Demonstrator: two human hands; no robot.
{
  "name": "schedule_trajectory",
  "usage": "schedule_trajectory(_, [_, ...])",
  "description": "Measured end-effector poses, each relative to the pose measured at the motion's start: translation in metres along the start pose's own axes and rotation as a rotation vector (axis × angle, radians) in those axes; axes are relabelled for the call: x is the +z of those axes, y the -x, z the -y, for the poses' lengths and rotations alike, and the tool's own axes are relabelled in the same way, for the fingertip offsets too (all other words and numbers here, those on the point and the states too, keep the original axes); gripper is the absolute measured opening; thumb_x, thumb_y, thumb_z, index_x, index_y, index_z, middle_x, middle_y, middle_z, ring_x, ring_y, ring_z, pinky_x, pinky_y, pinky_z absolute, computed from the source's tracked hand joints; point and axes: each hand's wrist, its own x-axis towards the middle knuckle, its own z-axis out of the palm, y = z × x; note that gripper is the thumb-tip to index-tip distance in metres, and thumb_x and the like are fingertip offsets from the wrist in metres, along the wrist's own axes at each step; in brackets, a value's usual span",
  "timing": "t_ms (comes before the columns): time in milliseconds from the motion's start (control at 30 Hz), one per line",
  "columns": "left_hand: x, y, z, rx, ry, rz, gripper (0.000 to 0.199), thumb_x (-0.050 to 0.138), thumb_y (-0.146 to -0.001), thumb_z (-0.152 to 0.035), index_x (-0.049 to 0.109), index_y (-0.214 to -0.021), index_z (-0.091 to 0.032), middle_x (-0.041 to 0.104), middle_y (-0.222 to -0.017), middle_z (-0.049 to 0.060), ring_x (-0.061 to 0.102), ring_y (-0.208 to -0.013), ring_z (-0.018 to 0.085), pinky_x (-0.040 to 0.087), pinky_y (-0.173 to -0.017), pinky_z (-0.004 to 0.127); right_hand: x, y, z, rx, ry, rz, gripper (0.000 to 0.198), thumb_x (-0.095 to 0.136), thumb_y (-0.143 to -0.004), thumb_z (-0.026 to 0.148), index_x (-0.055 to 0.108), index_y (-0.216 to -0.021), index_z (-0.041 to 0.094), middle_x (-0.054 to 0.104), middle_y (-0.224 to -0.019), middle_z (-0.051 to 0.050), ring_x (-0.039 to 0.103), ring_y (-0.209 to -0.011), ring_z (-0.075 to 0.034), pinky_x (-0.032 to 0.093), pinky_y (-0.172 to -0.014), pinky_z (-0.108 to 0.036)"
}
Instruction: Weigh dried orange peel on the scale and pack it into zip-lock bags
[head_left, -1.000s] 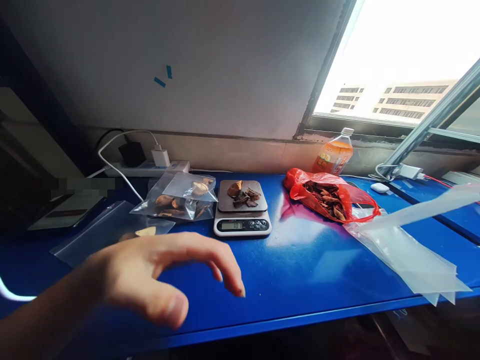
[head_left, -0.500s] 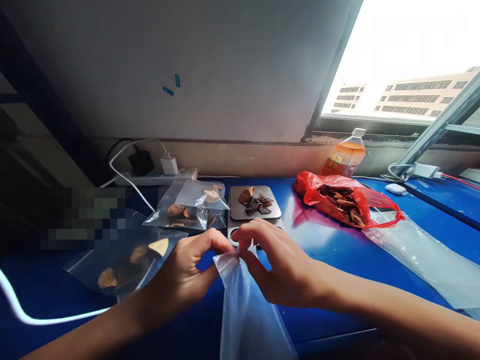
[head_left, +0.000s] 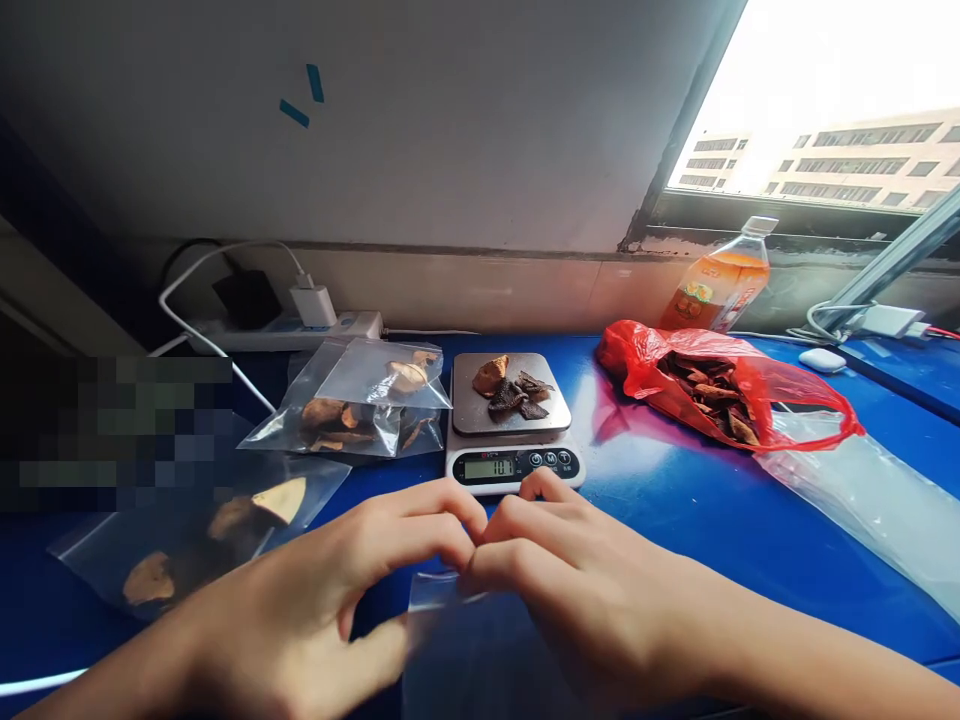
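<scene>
A clear plastic zip bag hangs between my hands, near the front edge of the blue table. My left hand grips it at the top left, thumb below and fingers curled over. At the top edge, my right hand pinches the bag, its fingertips meeting those of my left. Just beyond stands a digital kitchen scale, lit display showing digits like 107. On its metal plate lie a light brown dried slice and several dark dried pieces.
Clear bags of dried slices lie left of the scale, another bag nearer me. To the right are a red plastic bag of dried brown pieces, empty clear bags and an orange drink bottle. A power strip with chargers sits behind.
My hands have come lower and closer with the zip bag, uncovering the scale's display and buttons. The view has tilted down and moved nearer the table.
</scene>
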Motion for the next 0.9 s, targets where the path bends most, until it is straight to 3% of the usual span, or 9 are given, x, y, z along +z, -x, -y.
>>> schedule_trajectory(133, [-0.01, 0.007, 0.001, 0.005, 0.133, 0.041, 0.014, 0.062, -0.082, -0.029, 0.067, -0.095, -0.025, 0.068, -0.104, 0.002, 0.061, -0.098, 0.022, 0.049, -0.087, 0.026, 0.001, -0.002, -0.004, 0.065, 0.012, 0.005, 0.023, 0.042, -0.09, 0.007, 0.056, -0.107, 0.016, 0.064, -0.089, -0.005, 0.056, -0.075, -0.016, 0.043, -0.08, -0.035])
schedule_trajectory(233, [-0.018, 0.004, 0.001, 0.001, 0.237, 0.105, 0.022, 0.059, -0.088, -0.037, 0.061, -0.075, -0.021, 0.066, -0.089, 0.0, 0.06, -0.082, 0.017, 0.047, -0.079, 0.024, -0.005, -0.003, -0.008, 0.142, -0.015, -0.046, 0.016, 0.052, -0.091, 0.015, 0.057, -0.106, 0.015, 0.063, -0.085, -0.003, 0.055, -0.075, -0.015, 0.043, -0.075, -0.032])
schedule_trajectory(333, [-0.02, -0.003, -0.001, -0.026, 0.192, 0.038, 0.027, 0.056, -0.091, -0.032, 0.053, -0.069, -0.018, 0.063, -0.081, -0.001, 0.057, -0.074, 0.013, 0.045, -0.071, 0.021, -0.009, -0.003, -0.021, 0.174, -0.147, -0.089, 0.014, 0.062, -0.089, 0.026, 0.06, -0.099, 0.016, 0.061, -0.08, -0.001, 0.055, -0.073, -0.013, 0.044, -0.067, -0.026])
schedule_trajectory(433, [-0.015, -0.008, -0.001, -0.054, 0.12, 0.026, 0.021, 0.055, -0.092, -0.028, 0.055, -0.073, -0.018, 0.063, -0.081, -0.001, 0.058, -0.073, 0.012, 0.045, -0.07, 0.02, -0.01, -0.005, -0.043, 0.171, -0.189, -0.294, 0.007, 0.058, -0.092, 0.024, 0.06, -0.092, 0.017, 0.061, -0.081, -0.002, 0.056, -0.074, -0.013, 0.046, -0.065, -0.025])
schedule_trajectory(500, [-0.01, -0.011, 0.0, -0.054, 0.122, 0.035, 0.018, 0.054, -0.091, -0.026, 0.057, -0.077, -0.017, 0.065, -0.081, -0.001, 0.059, -0.075, 0.012, 0.046, -0.072, 0.02, -0.007, -0.009, -0.06, 0.207, -0.026, -0.435, 0.006, 0.054, -0.093, 0.019, 0.06, -0.091, 0.018, 0.062, -0.086, -0.005, 0.056, -0.079, -0.015, 0.048, -0.071, -0.029])
schedule_trajectory(567, [-0.005, -0.013, 0.0, -0.043, 0.123, 0.064, 0.015, 0.055, -0.09, -0.024, 0.059, -0.078, -0.017, 0.066, -0.081, 0.0, 0.06, -0.075, 0.013, 0.047, -0.072, 0.02, -0.004, -0.014, -0.074, 0.269, 0.22, -0.422, 0.009, 0.055, -0.092, 0.016, 0.064, -0.093, 0.018, 0.064, -0.093, -0.009, 0.054, -0.087, -0.02, 0.048, -0.079, -0.036])
schedule_trajectory(633, [-0.001, -0.015, -0.001, -0.047, 0.108, 0.097, 0.014, 0.055, -0.089, -0.022, 0.061, -0.078, -0.017, 0.067, -0.081, 0.0, 0.061, -0.074, 0.013, 0.047, -0.071, 0.02, 0.0, -0.018, -0.083, 0.311, 0.401, -0.303, 0.011, 0.058, -0.091, 0.017, 0.067, -0.097, 0.018, 0.065, -0.1, -0.011, 0.052, -0.095, -0.024, 0.048, -0.085, -0.041])
schedule_trajectory(767, [0.002, -0.017, -0.002, -0.06, 0.091, 0.128, 0.011, 0.056, -0.087, -0.02, 0.064, -0.08, -0.017, 0.069, -0.083, 0.0, 0.062, -0.075, 0.013, 0.048, -0.071, 0.021, 0.004, -0.023, -0.087, 0.293, 0.525, -0.188, 0.018, 0.055, -0.09, 0.012, 0.07, -0.098, 0.019, 0.066, -0.104, -0.012, 0.051, -0.1, -0.026, 0.047, -0.087, -0.042])
schedule_trajectory(900, [-0.001, -0.015, 0.003, -0.079, 0.027, 0.117, 0.013, 0.055, -0.089, -0.021, 0.066, -0.083, -0.018, 0.07, -0.086, 0.0, 0.064, -0.081, 0.015, 0.048, -0.073, 0.022, -0.002, -0.024, -0.074, 0.242, 0.339, -0.383, 0.017, 0.055, -0.091, 0.013, 0.07, -0.093, 0.02, 0.067, -0.098, -0.01, 0.054, -0.093, -0.022, 0.048, -0.083, -0.037])
